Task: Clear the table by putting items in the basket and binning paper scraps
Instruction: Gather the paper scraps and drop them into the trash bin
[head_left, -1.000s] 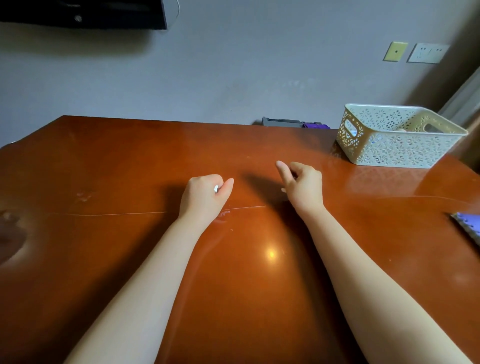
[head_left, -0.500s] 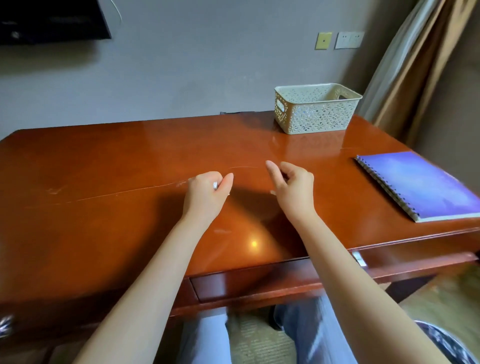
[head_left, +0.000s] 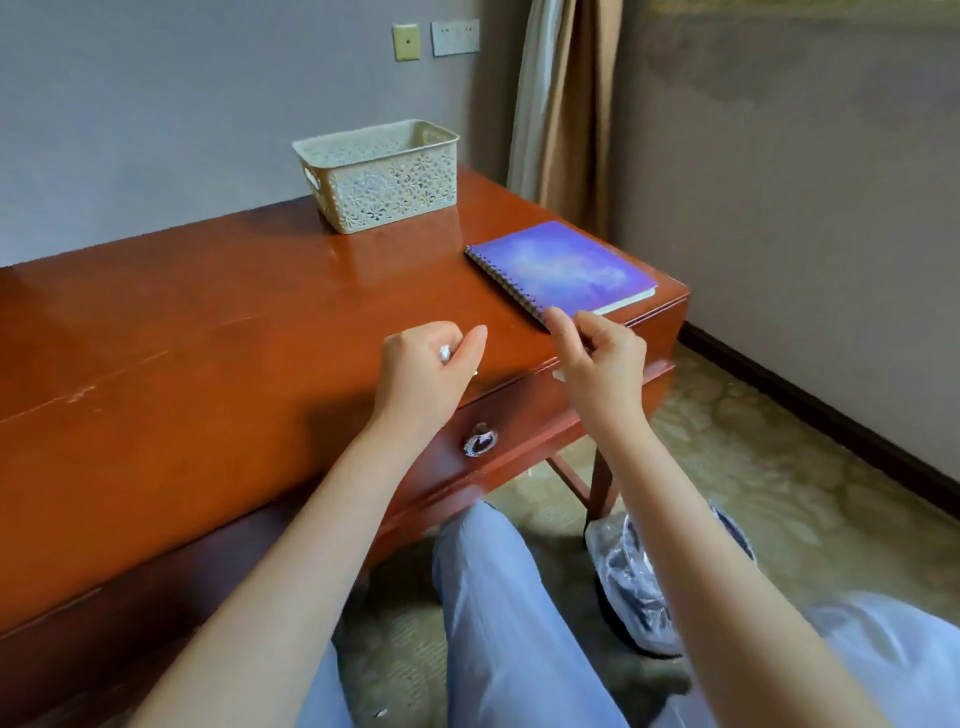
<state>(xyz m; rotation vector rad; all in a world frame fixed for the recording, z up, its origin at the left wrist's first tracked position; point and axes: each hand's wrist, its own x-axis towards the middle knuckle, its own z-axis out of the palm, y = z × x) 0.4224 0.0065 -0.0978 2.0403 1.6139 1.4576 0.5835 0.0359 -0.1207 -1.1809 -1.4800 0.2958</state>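
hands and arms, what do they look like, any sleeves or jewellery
Both forearms are bare up to the frame edge, with no sleeves visible. The left hand and right hand wear no gloves, and no rings, watch or bracelets show. The fingernails look short and unpainted.

Grey wall (head_left: 156, 104); patterned carpet (head_left: 779, 467); curtain (head_left: 561, 104)

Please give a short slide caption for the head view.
Left hand closed on paper scrap, right hand raised near purple notebook; basket behind.
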